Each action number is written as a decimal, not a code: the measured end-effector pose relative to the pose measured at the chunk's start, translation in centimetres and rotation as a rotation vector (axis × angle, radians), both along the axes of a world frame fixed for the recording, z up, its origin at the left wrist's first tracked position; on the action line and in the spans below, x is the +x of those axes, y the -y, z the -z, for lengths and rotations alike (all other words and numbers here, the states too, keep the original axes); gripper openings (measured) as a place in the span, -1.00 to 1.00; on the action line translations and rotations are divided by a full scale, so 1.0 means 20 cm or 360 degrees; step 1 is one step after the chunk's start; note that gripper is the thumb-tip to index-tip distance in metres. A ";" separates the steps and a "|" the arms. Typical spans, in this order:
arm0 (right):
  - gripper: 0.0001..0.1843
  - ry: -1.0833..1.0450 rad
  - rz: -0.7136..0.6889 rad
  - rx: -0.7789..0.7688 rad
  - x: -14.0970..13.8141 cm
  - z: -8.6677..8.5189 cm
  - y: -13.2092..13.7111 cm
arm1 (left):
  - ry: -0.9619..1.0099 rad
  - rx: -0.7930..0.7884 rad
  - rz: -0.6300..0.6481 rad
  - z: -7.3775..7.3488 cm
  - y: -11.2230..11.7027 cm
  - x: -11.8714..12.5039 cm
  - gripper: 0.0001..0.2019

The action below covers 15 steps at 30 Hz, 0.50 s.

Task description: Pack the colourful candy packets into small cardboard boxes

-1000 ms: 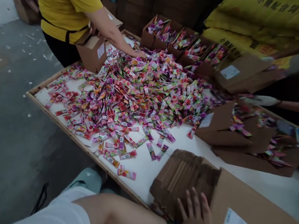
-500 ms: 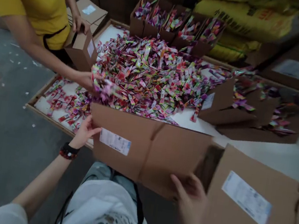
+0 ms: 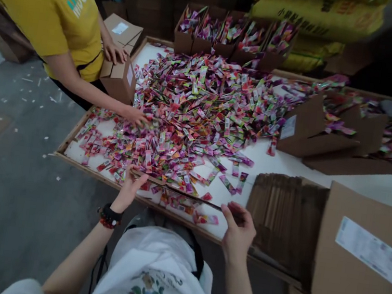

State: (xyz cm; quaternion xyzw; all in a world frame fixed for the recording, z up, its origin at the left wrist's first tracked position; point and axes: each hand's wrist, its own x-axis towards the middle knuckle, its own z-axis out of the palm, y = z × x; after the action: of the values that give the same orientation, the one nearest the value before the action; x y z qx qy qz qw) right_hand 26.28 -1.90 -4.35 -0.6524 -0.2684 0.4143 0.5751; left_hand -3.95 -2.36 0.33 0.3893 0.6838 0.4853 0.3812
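Observation:
A flattened cardboard box [image 3: 184, 194] is held nearly edge-on above the table's front edge, so only a thin strip of it shows. My left hand [image 3: 129, 190] grips its left end, thumb on the near side. At the right end, my right hand [image 3: 239, 228] pinches it between thumb and fingers. Just beyond the cardboard lies a wide heap of small, colourful wrapped packets [image 3: 200, 113]. Several loose packets lie on the white tabletop [image 3: 251, 167] near my hands.
A co-worker's hand [image 3: 136, 115] touches the heap; their other rests on a small box [image 3: 119, 82]. Filled cartons [image 3: 227, 49] line the back, more [image 3: 301, 127] stand right. Folded cardboard [image 3: 281, 217] and a labelled flat box [image 3: 360, 248] lie front right. Yellow sacks [image 3: 309, 17] are stacked behind.
The flattened box has turned from showing its broad labelled face to nearly edge-on, uncovering packets and the folded cardboard stack. My right hand has moved up. The co-worker's reaching hand has shifted over the packets.

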 end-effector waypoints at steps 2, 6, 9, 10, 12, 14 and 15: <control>-0.54 -0.0024 0.0187 0.0016 -0.01 0.01 -0.01 | 0.0039 -0.0071 0.0071 0.00 0.05 0.02 -0.57; -0.53 0.0320 0.0244 -0.0008 -0.10 -0.02 0.00 | 0.0105 -0.0287 -0.0117 0.01 0.10 -0.02 -0.63; -0.53 0.0618 0.0116 0.0112 -0.16 -0.03 0.06 | -0.0172 -0.0351 -0.0284 0.01 0.09 -0.10 -0.78; -0.53 0.0659 0.0063 0.0173 -0.17 -0.02 0.09 | -0.0293 -0.0378 -0.0259 -0.01 0.08 -0.11 -0.76; -0.46 0.0725 -0.0108 0.0285 -0.19 0.00 0.15 | -0.0485 -0.0462 -0.0082 -0.04 0.08 -0.11 -0.66; -0.29 0.0843 -0.0348 0.0364 -0.21 0.05 0.19 | -0.0608 -0.0502 0.0142 -0.08 0.08 -0.05 -0.55; -0.15 0.0913 -0.0428 0.0385 -0.23 0.08 0.19 | -0.0656 -0.0464 0.0217 -0.10 0.09 -0.01 -0.52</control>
State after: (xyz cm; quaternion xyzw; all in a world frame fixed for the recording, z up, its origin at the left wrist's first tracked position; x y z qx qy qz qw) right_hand 21.62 -5.72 -5.89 -0.6283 -0.5500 0.2511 0.4896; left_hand -4.23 -4.24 2.24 0.4661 0.7819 0.2654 0.3176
